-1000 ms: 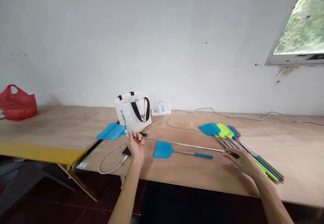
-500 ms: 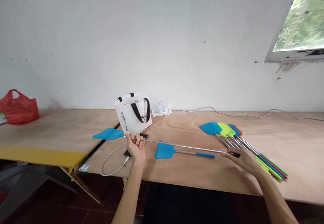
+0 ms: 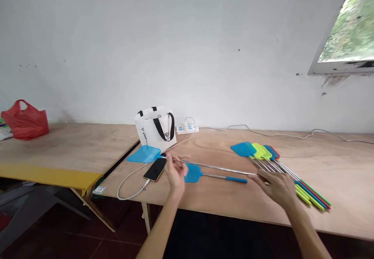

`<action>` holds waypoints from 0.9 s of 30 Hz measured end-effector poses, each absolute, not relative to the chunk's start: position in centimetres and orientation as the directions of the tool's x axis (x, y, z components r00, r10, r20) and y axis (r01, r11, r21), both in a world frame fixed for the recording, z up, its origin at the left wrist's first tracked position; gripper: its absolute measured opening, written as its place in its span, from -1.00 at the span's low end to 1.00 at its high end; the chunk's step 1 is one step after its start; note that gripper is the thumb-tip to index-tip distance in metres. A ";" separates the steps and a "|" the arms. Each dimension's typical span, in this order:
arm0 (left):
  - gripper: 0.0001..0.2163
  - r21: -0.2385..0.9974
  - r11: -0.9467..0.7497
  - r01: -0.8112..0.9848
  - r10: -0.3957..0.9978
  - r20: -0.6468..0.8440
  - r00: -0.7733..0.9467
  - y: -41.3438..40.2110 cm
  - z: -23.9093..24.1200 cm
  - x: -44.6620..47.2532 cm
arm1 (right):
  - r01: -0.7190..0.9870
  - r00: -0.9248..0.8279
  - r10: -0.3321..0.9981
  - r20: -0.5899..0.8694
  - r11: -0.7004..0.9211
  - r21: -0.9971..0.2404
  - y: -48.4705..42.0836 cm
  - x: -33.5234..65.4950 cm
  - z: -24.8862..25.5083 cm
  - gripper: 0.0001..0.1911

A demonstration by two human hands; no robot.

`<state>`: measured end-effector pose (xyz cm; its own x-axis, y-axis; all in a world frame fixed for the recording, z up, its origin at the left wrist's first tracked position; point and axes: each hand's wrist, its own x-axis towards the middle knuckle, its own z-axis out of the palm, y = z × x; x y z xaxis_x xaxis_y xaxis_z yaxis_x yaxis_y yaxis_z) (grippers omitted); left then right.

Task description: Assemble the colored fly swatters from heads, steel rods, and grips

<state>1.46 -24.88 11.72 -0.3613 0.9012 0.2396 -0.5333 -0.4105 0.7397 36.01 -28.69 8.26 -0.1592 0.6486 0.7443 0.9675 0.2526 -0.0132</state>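
A long fly swatter with a blue head (image 3: 144,154) and a thin metal rod (image 3: 222,169) stretches above the table between my hands. My left hand (image 3: 176,173) is at the rod just beside the head, thumb and fingers loosely around it, some fingers partly extended. Closed around the other end is my right hand (image 3: 276,187), which hides most of the handle. Below the rod, a second blue fly swatter (image 3: 193,173) with a short rod and blue grip lies on the table. Several fly swatters (image 3: 263,151) with blue, yellow-green and red-edged heads lie bundled beside my right hand.
A phone (image 3: 155,169) on a white cable lies near the left table edge. Behind it stand a white bag (image 3: 154,130) with black handles and a power strip (image 3: 187,128). A red plastic bag (image 3: 25,122) sits on the neighbouring table (image 3: 78,146), across a gap.
My left hand and the blue head have moved right, towards my right hand; the held swatter's rod looks shorter. More of the phone is uncovered. The view has shifted slightly.
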 end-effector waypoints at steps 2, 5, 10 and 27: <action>-0.52 0.814 -0.286 -0.505 0.958 0.249 -0.141 -26.0 10.8 4.4 | 0.954 -0.195 0.618 0.761 0.299 0.001 -28.9 32.9 8.4 -0.41; -0.46 0.887 -0.128 -0.443 0.974 0.196 0.111 -28.3 9.3 8.2 | 0.942 -0.193 0.610 0.768 0.334 -0.028 -29.6 28.7 8.0 -0.46; -0.40 0.919 -0.045 -0.392 0.942 0.170 0.289 -30.9 8.3 10.8 | 0.888 -0.224 0.604 0.764 0.449 -0.095 -30.9 25.0 7.3 -0.49; -0.43 0.943 -0.019 -0.332 0.954 0.117 0.277 -28.1 7.4 9.4 | 0.880 -0.299 0.759 0.578 0.453 -0.139 -30.3 25.4 8.0 -0.57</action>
<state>9.42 -28.14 7.41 0.2770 0.9538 0.1167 -0.3315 -0.0191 0.9433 25.37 -30.29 7.95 -0.2995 0.7592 0.5779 0.8804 0.4534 -0.1394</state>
